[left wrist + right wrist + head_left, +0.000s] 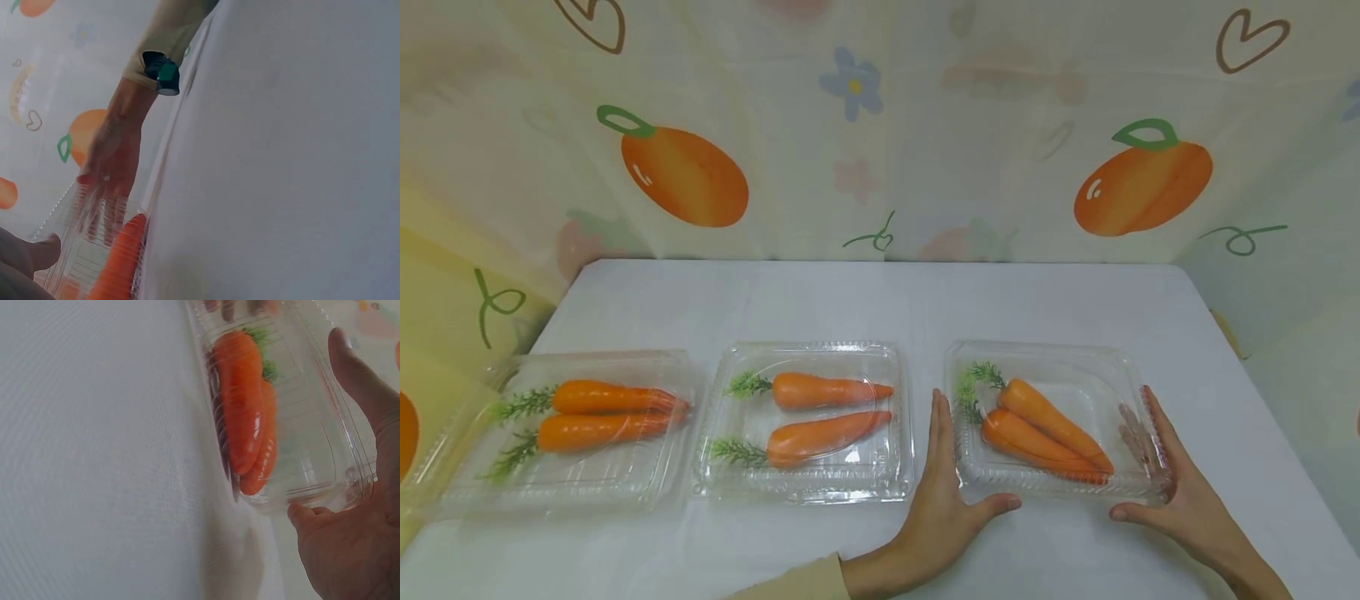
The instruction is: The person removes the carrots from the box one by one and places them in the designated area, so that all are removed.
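A clear plastic clamshell box (1037, 485) with its lid down stands at the right of the table. Two carrots (1051, 440) with green tops lie inside it, side by side and slanting. My left hand (934, 508) is at the box's left side, fingers straight and thumb spread out along the front. At the opposite side is my right hand (1189, 492), its fingers extended along the wall and partly seen through the plastic. The right thumb points inward near the front right corner. In the right wrist view, the carrots (240, 400) show through the ribbed wall.
A second clear box (805, 493) with two carrots (827, 437) stands just left of my left hand. Farther left is a third box (587, 496), also holding two carrots (602, 429). Behind the white table (880, 300) hangs a printed curtain (925, 125).
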### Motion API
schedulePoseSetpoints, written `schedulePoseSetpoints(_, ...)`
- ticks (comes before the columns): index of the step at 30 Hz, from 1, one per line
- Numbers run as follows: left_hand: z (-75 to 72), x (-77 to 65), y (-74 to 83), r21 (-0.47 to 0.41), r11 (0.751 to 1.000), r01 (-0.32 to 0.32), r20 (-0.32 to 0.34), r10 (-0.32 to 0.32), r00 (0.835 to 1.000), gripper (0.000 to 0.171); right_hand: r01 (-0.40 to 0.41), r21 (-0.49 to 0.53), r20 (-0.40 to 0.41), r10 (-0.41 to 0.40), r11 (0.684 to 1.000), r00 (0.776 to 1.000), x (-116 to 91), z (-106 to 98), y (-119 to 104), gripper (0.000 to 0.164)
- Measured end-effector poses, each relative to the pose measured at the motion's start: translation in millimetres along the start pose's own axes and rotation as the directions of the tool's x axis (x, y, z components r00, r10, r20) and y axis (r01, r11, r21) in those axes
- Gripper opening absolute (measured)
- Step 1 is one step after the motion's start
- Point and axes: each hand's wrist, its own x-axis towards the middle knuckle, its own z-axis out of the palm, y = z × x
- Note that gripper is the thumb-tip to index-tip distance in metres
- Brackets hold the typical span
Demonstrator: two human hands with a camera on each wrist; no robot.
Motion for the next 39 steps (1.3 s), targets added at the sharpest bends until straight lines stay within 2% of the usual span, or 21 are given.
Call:
schedulePoseSetpoints(4, 2.3, -0.3, -2.6, 0.036, 0.999, -0.026, -0.03, 0.027, 0.999, 0.127, 0.029, 0.02, 0.014, -0.029, 0.999, 0.999, 2, 0, 2, 0.141)
schedulePoseSetpoints(10, 3.9, 2.0, -6.8, 0.116, 0.991, -0.065, -0.081, 0.075, 0.994, 0.132, 0.111, 0.155, 0.051, -0.12, 0.982, 0.991, 5, 2, 7, 0.141)
schedulePoseSetpoints(14, 2.5, 2.3, -11.0, 0.104, 0.993, -0.05, -0.089, 0.059, 0.994, 0.136, 0.102, 0.166, 0.064, -0.114, 0.981, 0.991, 5, 5, 9, 0.14)
schedulePoseSetpoints(20, 0.5, 3.0, -15.7, 0.122, 0.99, -0.069, -0.089, 0.08, 0.993, 0.14, 0.09, 0.119, 0.063, -0.098, 0.989, 0.993, 6, 9, 8, 0.141)
schedulePoseSetpoints(26, 5.8, 7.5, -14.3, 0.084, 0.993, -0.078, -0.081, 0.085, 0.993, 0.139, 0.083, 0.049, 0.038, -0.085, 0.995, 0.996, 4, 3, 6, 0.144)
schedulePoseSetpoints(30, 8.5, 7.5, -15.2, 0.035, 0.995, -0.092, -0.104, 0.096, 0.99, 0.136, 0.107, 0.109, 0.064, -0.115, 0.988, 0.991, 5, 1, 9, 0.145)
schedulePoseSetpoints(35, 11.3, 9.3, -13.0, -0.008, 0.998, -0.069, -0.128, 0.068, 0.99, 0.133, 0.135, 0.169, 0.073, -0.149, 0.976, 0.986, 7, 1, 8, 0.143)
schedulePoseSetpoints(39, 12.2, 9.6, -13.1, -0.008, 0.995, -0.1, -0.136, 0.098, 0.986, 0.13, 0.132, 0.203, 0.061, -0.148, 0.97, 0.987, 7, 4, 8, 0.141)
